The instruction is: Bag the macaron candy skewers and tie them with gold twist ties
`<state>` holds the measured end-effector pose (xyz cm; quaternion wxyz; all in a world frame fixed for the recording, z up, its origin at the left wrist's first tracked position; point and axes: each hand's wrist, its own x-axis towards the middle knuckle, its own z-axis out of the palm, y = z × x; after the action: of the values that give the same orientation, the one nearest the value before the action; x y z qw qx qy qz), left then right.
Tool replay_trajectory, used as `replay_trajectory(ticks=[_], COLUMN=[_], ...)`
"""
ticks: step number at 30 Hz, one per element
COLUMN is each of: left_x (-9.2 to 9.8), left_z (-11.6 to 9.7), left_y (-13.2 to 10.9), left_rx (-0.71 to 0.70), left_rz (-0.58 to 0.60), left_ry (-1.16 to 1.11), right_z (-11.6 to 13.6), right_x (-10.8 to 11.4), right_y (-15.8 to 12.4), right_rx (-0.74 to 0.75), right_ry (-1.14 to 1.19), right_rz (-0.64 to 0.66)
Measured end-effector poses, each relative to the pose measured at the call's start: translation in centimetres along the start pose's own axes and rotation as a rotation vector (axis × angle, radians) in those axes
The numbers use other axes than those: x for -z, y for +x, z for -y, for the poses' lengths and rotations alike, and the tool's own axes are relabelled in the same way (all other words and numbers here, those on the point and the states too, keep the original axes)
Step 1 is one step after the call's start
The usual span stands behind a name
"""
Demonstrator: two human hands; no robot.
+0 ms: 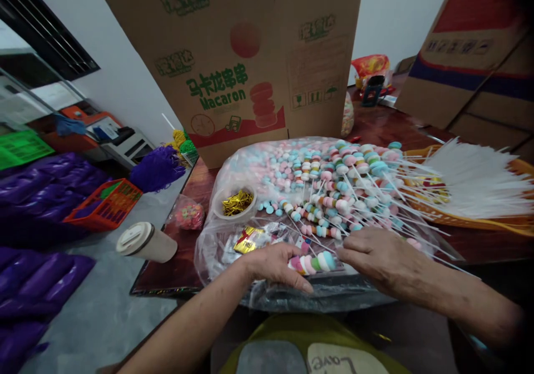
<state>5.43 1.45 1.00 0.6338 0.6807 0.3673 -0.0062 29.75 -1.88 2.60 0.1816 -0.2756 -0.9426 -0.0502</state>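
A skewer of pink, white, green and blue candies [315, 263] lies level near the table's front edge. My left hand [277, 264] is closed on its left end. Just right of its blue end is my right hand [375, 257], fingers bent together; whatever they pinch is hidden. Behind both hands, a pile of similar candy skewers [334, 201] rests on a clear plastic bag [208, 251], sticks pointing right. Loose pink and blue candies [279, 168] lie behind. A round tub [214, 202] holds gold twist ties [237, 201]. Gold and silver wrappers [250, 239] lie beside my left hand.
A tall Macaron carton [258, 73] stands behind the pile. An orange basket [479, 222] with white sticks [479, 179] sits at right. A lidded cup [148, 242] stands at the left edge, near a small candy bag [189, 215]. Another carton [467, 62] is at back right.
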Motion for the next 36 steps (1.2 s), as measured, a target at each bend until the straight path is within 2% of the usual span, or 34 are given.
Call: replay_trajectory(ticks=[2, 4, 7, 9, 10, 13, 15, 16, 18, 20, 22, 26, 28, 31, 34, 36], left_x=[-0.2, -0.3, 0.5, 1.7, 2.3, 3.5, 3.1, 2.7, 1.6, 0.7, 0.2, -0.7, -1.0, -0.9, 0.0, 0.5], left_z=[-0.3, -0.7, -1.2, -1.3, -1.2, -0.3, 0.5, 0.9, 1.4, 1.4, 1.0, 0.2, 0.1, 0.1, -0.3, -0.8], left_y=[0.4, 0.6, 0.5, -0.1, -0.5, -1.5, -1.8, -1.8, -1.6, -1.5, -1.4, -1.3, -1.1, -0.8, -1.2, -1.5], left_rx=[0.049, 0.070, -0.028, -0.080, -0.065, 0.102, 0.180, 0.195, 0.181, 0.143, 0.080, -0.024, -0.065, -0.032, 0.088, 0.111], left_rz=[0.090, 0.120, 0.078, 0.098, 0.145, 0.356, 0.463, 0.478, 0.394, 0.208, -0.018, -0.439, -0.566, -0.600, -0.507, -0.425], left_ry=[-0.097, -0.096, -0.034, -0.060, -0.081, -0.079, -0.121, -0.170, -0.251, -0.172, 0.134, 0.928, 1.108, 1.047, 0.798, 0.696], right_z=[0.3, 0.5, 0.6, 0.4, 0.4, 0.3, 0.4, 0.5, 0.5, 0.4, 0.3, 0.1, 0.0, -0.2, -0.2, 0.0], right_x=[-0.3, -0.9, -1.8, -2.0, -1.9, -1.4, -1.1, -1.0, -0.8, -0.8, -0.8, -0.6, -0.5, -0.5, -0.4, -0.2], right_y=[0.7, 1.2, 1.0, 0.6, 0.4, 0.0, 0.2, 0.2, 0.3, 0.2, 0.0, -0.2, 0.0, 0.2, 0.0, -0.2], right_rx=[0.041, 0.051, 0.031, 0.009, 0.006, 0.052, 0.081, 0.090, 0.095, 0.070, 0.000, -0.156, -0.201, -0.236, -0.200, -0.135], right_ry=[0.003, 0.023, 0.047, 0.043, 0.037, 0.010, -0.014, -0.025, -0.039, -0.037, -0.012, 0.149, 0.207, 0.129, 0.020, -0.002], right_rz=[-0.010, 0.011, 0.039, 0.025, 0.009, -0.073, -0.101, -0.102, -0.072, -0.011, 0.082, 0.221, 0.240, 0.258, 0.245, 0.215])
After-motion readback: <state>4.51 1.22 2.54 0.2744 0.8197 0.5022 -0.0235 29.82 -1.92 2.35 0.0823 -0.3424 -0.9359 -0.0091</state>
